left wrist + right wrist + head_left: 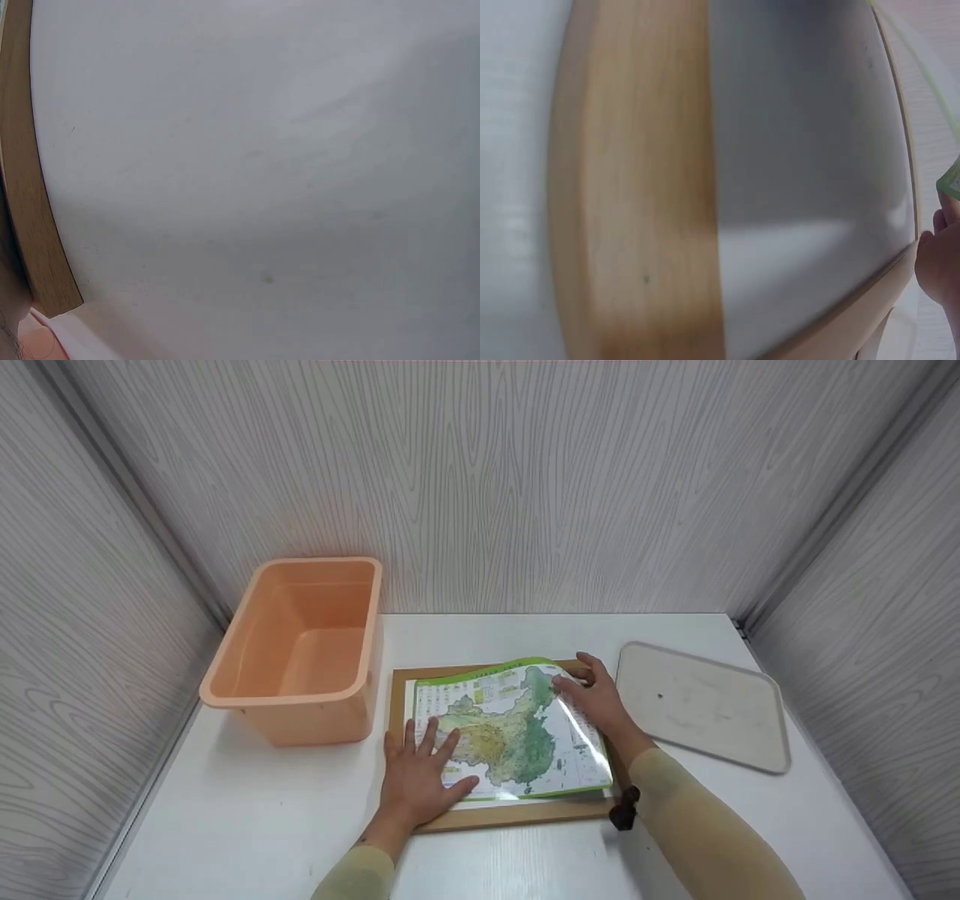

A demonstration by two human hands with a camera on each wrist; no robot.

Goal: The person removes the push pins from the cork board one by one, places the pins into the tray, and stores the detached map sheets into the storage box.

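Map sheet (510, 727) lies on the wooden frame (517, 814), mid table (525, 862). Left hand (417, 774) flat, fingers spread, pressing its near-left corner. Right hand (600, 697) pinches the far-right corner, which looks lifted, though glare blurs it. Orange bin (300, 660) left, grey tray (701, 705) right.

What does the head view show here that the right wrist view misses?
Only the head view shows the orange bin, the grey tray, the left hand flat on the map sheet, and the right hand lifting its far corner. Only the right wrist view shows the bare grey surface under the lifted sheet. Both show the wooden frame.
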